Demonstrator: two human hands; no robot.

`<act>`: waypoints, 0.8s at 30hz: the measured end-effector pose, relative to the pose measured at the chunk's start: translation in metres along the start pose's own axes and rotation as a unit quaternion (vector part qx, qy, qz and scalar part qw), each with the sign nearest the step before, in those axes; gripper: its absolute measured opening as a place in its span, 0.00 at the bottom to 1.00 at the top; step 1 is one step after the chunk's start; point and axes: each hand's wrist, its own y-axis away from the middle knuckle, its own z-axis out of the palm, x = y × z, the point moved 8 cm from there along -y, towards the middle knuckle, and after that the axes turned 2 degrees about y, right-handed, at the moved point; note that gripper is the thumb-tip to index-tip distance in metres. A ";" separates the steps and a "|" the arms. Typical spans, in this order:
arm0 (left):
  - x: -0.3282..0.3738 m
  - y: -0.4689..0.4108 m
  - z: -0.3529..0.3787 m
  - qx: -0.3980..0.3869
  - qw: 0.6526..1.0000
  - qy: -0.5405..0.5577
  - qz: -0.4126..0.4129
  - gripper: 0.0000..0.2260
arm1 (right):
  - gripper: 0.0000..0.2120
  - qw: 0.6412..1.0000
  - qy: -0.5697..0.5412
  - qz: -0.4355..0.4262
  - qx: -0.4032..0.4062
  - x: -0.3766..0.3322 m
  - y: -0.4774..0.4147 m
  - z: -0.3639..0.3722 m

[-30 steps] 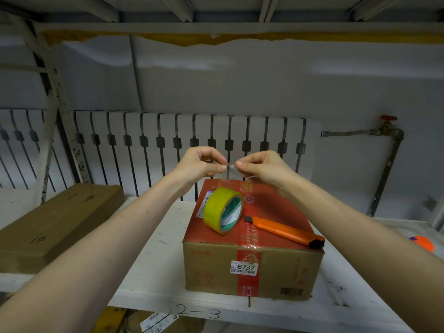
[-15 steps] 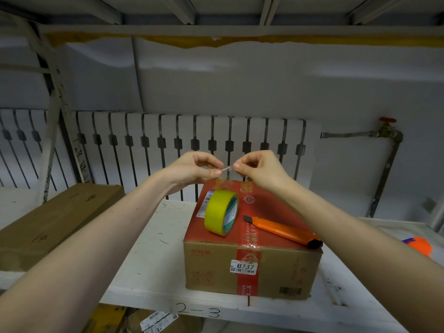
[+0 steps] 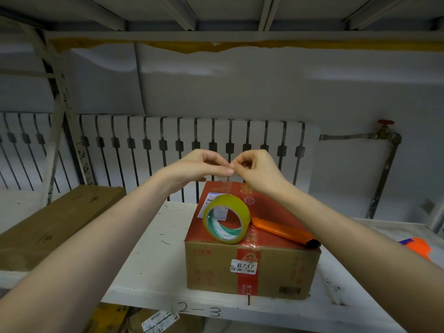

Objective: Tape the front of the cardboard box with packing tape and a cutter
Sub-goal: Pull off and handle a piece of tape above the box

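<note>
White shelving (image 3: pixel 149 239) marked "2-3" on its front edge carried the cardboard box (image 3: pixel 252 267), closed, red-printed on top, a red strip and an "8737" label on its front face. Contents not visible. Radiator (image 3: pixel 192 145) against the wall behind.

Yellow packing tape roll (image 3: pixel 226 218) stood on edge on the box lid; orange cutter (image 3: pixel 284 232) lay just beside it, untouched. Both hands were raised above the box's far edge: left hand (image 3: pixel 200 165) and right hand (image 3: pixel 258 170) each with grip pressed together, fingertips meeting over something too small to identify, possibly a scrap of clear tape.

Judgement: clear tape seemed to lie along the lid's red strip and over the front edge, but how far it ran was uncertain. No strip was drawn from the roll, so taping the front looked not yet begun.

Second brown carton (image 3: pixel 55 219) lay flat on the shelf at left, closed.
</note>
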 end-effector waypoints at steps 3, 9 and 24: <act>0.009 -0.001 -0.004 0.045 0.998 -0.031 -0.013 0.08 | 0.06 1.000 0.009 -0.009 -0.004 -0.004 -0.001 0.000; 0.019 -0.002 -0.009 0.071 0.994 -0.075 -0.033 0.05 | 0.06 0.999 0.029 -0.015 -0.002 -0.005 -0.002 -0.002; 0.028 -0.014 -0.006 0.082 0.989 -0.125 -0.004 0.05 | 0.06 0.999 0.024 -0.015 -0.021 0.005 -0.009 -0.001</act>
